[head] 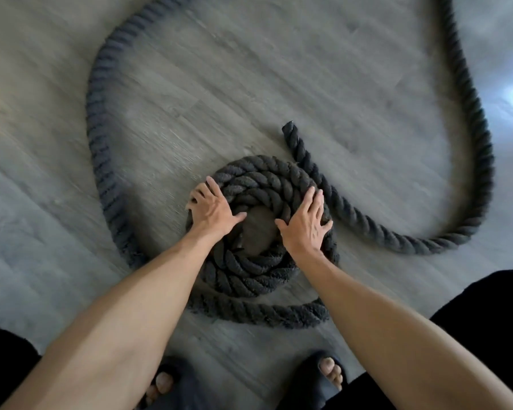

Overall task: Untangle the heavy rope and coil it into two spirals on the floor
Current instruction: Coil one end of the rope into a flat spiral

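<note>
grey wood-look flooring (249, 84) fills the view, bare and wide, which suits a rope this thick: it needs open ground to be laid out flat. the picture is smeared towards its edges, so fine detail there is lost.

next in size is the heavy rope (483, 161) itself, dark and twisted. its loose length sweeps in a big arc from the top right, down the right side and back towards the middle, while another run curves down the left side (94, 113). we judge these slack loops are left wide so that they feed in without kinking.

right in front of us sits the first spiral (261, 179), a few turns wound tightly around a small gap of floor, with an outer turn lying looser along its near side. a cut rope end (289, 128) lies just beyond the coil, on its right.

our left hand (212, 210) lies on the coil's left edge, fingers spread and curled over the outer turn. our right hand (305, 223) rests flat on the right side, fingers splayed, gripping nothing. we take it both palms press down to keep the turns snug and to rotate the coil. the second spiral is not yet begun.

smallest, our toes in dark slides (323, 377) show at the bottom.

no brand, label or writing is legible anywhere.
</note>
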